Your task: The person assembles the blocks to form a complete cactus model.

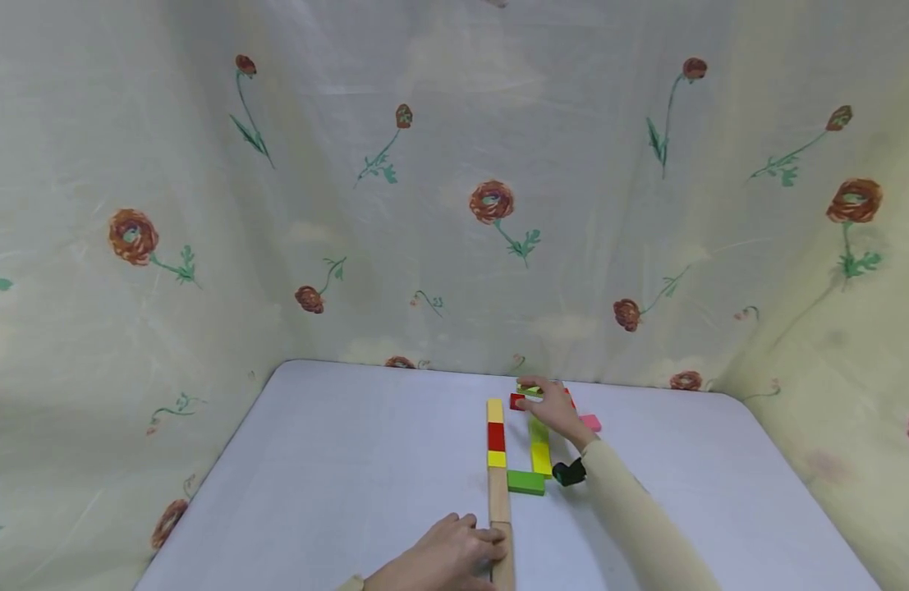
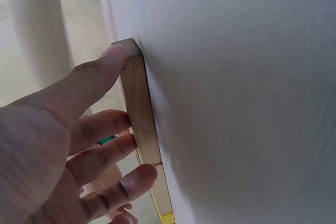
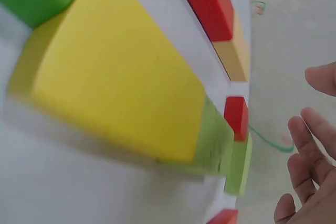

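Note:
My left hand (image 1: 454,556) rests on the plain wooden block (image 1: 502,554) at the near end of a straight row. In the left wrist view, my thumb touches this block's end face and the fingers lie loosely along it. Farther up the row come another wooden block (image 1: 499,492), a yellow block (image 1: 496,459), a red block (image 1: 496,437) and a pale yellow block (image 1: 494,410). Over the far blocks, my right hand (image 1: 552,406) has its fingers spread with nothing between them. Nearest to it are a small red block (image 1: 516,401) and a lime block (image 1: 526,392).
A green block (image 1: 525,483) joins the row to a second line with a yellow block (image 1: 541,461) and a lime-yellow block (image 1: 539,431). A pink block (image 1: 590,423) lies right of the right hand. Flowered cloth (image 1: 454,271) surrounds the white table (image 1: 351,460).

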Motion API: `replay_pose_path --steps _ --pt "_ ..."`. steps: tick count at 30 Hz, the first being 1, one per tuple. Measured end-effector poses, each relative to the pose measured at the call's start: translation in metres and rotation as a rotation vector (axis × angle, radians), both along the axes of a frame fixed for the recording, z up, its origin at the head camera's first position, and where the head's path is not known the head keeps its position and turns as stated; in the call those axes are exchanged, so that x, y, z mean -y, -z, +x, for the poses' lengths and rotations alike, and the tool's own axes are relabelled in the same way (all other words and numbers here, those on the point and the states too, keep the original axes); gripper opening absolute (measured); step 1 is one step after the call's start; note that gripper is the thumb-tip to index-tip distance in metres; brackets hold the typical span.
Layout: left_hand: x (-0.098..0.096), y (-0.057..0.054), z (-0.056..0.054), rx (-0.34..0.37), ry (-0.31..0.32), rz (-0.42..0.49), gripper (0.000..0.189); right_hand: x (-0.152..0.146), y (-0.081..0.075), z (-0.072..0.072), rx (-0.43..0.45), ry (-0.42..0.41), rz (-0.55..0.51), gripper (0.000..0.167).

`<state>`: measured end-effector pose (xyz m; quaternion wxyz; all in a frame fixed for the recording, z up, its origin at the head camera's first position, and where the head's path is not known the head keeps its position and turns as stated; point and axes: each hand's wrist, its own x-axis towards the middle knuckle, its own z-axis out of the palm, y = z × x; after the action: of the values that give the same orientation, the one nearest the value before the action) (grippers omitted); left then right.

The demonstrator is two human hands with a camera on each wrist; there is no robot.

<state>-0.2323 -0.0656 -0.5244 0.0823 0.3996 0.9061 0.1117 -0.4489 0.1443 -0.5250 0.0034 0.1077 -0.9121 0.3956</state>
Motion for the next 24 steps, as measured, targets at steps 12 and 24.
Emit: replay_pose_path --steps 12,24 --pt "0.002 0.001 0.004 -0.090 0.009 0.048 0.047 -0.051 -0.003 0.008 0.043 0.140 -0.071 0.047" --pt "0.000 0.001 0.004 -0.043 -0.017 0.032 0.048 -0.092 0.022 0.018 0.133 0.253 -0.051 0.053"
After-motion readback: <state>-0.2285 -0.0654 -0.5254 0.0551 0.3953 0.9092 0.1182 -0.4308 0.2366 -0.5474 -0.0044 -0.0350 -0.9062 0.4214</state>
